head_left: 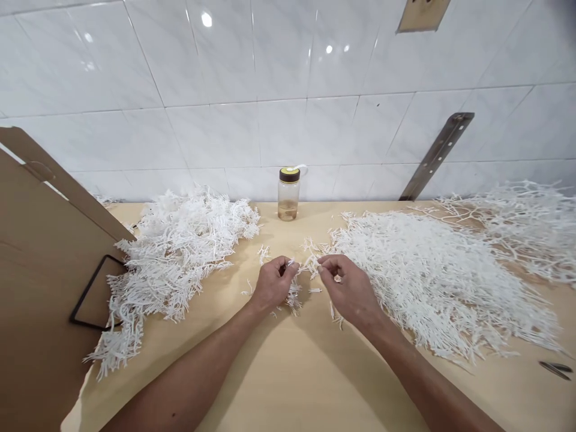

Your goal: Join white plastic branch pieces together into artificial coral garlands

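Note:
My left hand (273, 281) is closed in a pinch at the middle of the table, on a thin white branching piece (291, 263). Just to its right, my right hand (348, 288) has thumb and index finger close together near white strands (311, 259); whether anything is between those fingertips is too small to tell. Small white scraps (294, 297) lie under and beside my left hand. A big heap of white branching pieces (432, 270) spreads right of my right hand, and another heap (180, 246) lies to the left.
A bottle (288, 195) with a dark and yellow lid stands by the tiled wall. A cardboard box (49, 270) and a black wire frame (85, 294) are at the left. A metal strip (436, 157) leans on the wall. Small snips (556, 369) lie far right.

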The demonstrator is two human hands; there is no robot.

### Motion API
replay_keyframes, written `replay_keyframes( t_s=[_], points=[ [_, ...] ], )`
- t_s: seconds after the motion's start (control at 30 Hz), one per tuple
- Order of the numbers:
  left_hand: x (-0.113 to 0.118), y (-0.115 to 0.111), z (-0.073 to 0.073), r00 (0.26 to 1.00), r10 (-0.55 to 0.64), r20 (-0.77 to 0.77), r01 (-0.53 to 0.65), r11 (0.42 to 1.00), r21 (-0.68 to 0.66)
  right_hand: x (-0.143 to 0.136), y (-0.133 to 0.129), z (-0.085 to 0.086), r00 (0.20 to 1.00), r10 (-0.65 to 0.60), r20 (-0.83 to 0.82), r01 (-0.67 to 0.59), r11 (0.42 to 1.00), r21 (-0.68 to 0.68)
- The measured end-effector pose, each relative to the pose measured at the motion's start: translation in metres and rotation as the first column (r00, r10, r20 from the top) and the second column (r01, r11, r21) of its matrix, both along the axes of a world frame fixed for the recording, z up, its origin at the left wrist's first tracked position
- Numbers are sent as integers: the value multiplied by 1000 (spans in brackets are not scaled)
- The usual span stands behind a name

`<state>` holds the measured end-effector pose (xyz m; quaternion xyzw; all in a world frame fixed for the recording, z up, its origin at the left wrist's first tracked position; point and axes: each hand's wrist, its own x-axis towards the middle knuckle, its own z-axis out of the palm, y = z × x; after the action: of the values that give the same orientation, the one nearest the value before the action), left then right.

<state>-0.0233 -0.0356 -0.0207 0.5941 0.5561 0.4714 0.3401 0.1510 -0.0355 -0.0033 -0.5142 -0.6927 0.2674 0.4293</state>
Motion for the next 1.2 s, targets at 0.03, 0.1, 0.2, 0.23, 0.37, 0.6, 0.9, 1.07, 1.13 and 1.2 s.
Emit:
replay_keyframes(
  t_s=[0.03, 0.1, 0.2, 0.23, 0.37, 0.6, 0.9, 1.07, 1.13, 1.2],
  points=[
    [-1, 0, 0, 998, -25, 50, 26, 1000, -18, 4, 3, -1, 999, -48, 4, 48, 998, -28],
    [-2, -1, 1, 992, -63, 109, 69, 996, -51, 11, 9, -3, 996, -93, 15, 94, 993, -66],
    [-2, -1, 0, 983, -93, 157, 108, 990, -90, 17, 13, -6, 995, -90, 32, 91, 995, -35],
    [-2, -1, -1, 981, -99, 167, 117, 988, -97, 18, 13, -6, 995, -80, 51, 81, 997, -9],
    [-3, 0, -3, 975, -120, 185, 140, 985, -100, 14, 9, -3, 993, -29, 114, 18, 995, 97],
    [-3, 1, -4, 974, -138, 177, 154, 985, -83, -3, -1, -3, 984, 146, 107, -134, 985, -113],
    [1, -1, 1, 993, -64, 100, 70, 996, -63, -10, -2, -6, 979, 159, 127, -152, 986, -62],
    [0, 1, -1, 998, -28, 60, 32, 997, -70, -16, -7, -6, 957, 176, 232, -197, 978, 71],
    [0, 4, -1, 998, 18, 54, -15, 998, -60, -21, -16, -5, 935, 243, 258, -270, 960, 76],
    [-2, 7, 0, 995, 71, 75, -67, 996, -62, -27, -27, -3, 887, 374, 272, -406, 911, 69]
  ],
)
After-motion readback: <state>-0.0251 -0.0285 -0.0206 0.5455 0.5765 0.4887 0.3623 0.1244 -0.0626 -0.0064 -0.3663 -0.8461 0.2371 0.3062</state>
